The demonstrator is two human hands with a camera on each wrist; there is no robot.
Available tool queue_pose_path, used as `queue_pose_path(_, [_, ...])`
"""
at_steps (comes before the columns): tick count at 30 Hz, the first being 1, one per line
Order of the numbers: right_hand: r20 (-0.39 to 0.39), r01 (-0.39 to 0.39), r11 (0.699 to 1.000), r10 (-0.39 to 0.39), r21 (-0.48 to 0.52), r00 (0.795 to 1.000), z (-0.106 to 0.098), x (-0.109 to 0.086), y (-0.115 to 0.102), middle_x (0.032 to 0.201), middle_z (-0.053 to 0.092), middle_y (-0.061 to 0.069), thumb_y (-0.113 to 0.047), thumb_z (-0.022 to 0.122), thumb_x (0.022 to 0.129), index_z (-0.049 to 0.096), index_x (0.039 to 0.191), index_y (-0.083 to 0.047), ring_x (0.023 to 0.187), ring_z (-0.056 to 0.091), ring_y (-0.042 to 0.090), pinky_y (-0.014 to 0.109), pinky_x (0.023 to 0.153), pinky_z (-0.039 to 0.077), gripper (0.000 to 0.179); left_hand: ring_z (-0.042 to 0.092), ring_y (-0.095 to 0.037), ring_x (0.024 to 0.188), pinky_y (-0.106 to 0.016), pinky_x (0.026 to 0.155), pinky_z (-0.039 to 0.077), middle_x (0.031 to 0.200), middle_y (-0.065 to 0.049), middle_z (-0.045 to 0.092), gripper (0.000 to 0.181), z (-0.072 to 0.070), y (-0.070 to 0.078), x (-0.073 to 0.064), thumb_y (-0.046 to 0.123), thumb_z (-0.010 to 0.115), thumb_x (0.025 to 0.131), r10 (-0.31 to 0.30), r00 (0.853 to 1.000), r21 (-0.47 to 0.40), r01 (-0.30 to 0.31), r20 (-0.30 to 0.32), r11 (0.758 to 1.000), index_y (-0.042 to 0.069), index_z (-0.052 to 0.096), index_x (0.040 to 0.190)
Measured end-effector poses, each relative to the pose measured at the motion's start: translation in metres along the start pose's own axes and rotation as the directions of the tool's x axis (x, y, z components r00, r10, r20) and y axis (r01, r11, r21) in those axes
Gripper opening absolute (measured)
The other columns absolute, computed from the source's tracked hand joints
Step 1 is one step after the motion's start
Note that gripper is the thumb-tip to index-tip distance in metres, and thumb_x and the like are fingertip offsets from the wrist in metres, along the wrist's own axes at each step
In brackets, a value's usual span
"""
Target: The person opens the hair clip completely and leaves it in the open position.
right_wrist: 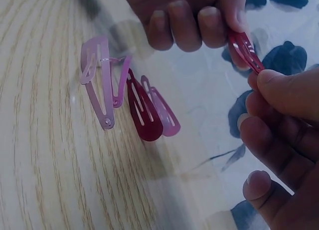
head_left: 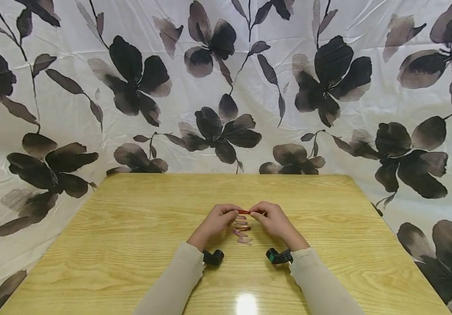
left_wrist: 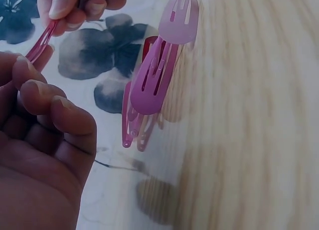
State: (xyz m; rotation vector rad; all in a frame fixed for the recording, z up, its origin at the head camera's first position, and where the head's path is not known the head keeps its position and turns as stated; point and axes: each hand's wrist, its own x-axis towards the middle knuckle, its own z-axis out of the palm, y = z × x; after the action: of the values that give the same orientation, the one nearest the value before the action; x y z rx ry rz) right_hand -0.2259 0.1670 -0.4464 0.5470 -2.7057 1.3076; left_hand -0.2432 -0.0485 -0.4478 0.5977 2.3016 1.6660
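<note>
Both hands meet over the table, pinching one red snap hair clip (head_left: 244, 212) between them by its two ends. My left hand (head_left: 220, 219) has thumb and forefinger on one end, and my right hand (head_left: 272, 220) does likewise on the other. In the right wrist view the red clip (right_wrist: 244, 49) spans the two sets of fingertips, the other fingers loosely curled. Just nearer on the table is a row of several more snap clips: a dark red one (right_wrist: 144, 113), a pale pink one (right_wrist: 105, 90) and pinker ones, including a bright pink clip (left_wrist: 152, 85).
A wood-grain table (head_left: 131, 245) lies beneath the hands. Behind it and along the sides hangs a white cloth (head_left: 273, 100) with dark flowers. Black bands with small devices (head_left: 213, 258) sit at both wrists, just past the pale sleeves (head_left: 179, 275).
</note>
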Motion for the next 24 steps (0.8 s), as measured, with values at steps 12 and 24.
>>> queue_pose_path(12, [0.005,0.037,0.998,-0.038,0.046,0.999,-0.0021,-0.0022,-0.0006,0.091,0.066,-0.002,-0.023,0.061,0.096,0.073,0.099,-0.017,0.073,0.052,0.011,0.026,0.067,0.045,0.014,0.042,-0.012,0.057,-0.025,0.057,0.041,0.068,0.002,0.049,0.032,-0.0025,-0.0092,0.0024,0.024,0.05,0.102,0.08,0.996,-0.027,-0.079,0.031,0.997,0.001,0.068,0.114])
queue_pose_path(24, [0.017,0.038,0.996,-0.039,0.08,0.999,-0.0013,-0.002,0.0051,0.093,0.068,-0.001,-0.021,0.06,0.096,0.073,0.098,-0.016,0.076,0.055,0.01,0.026,0.068,0.046,0.013,0.043,-0.016,0.061,-0.03,0.06,0.041,0.07,-0.011,0.052,0.027,-0.0004,-0.0068,0.0022,0.012,0.049,0.101,0.079,0.995,-0.048,-0.076,0.054,0.996,-0.005,0.067,0.112])
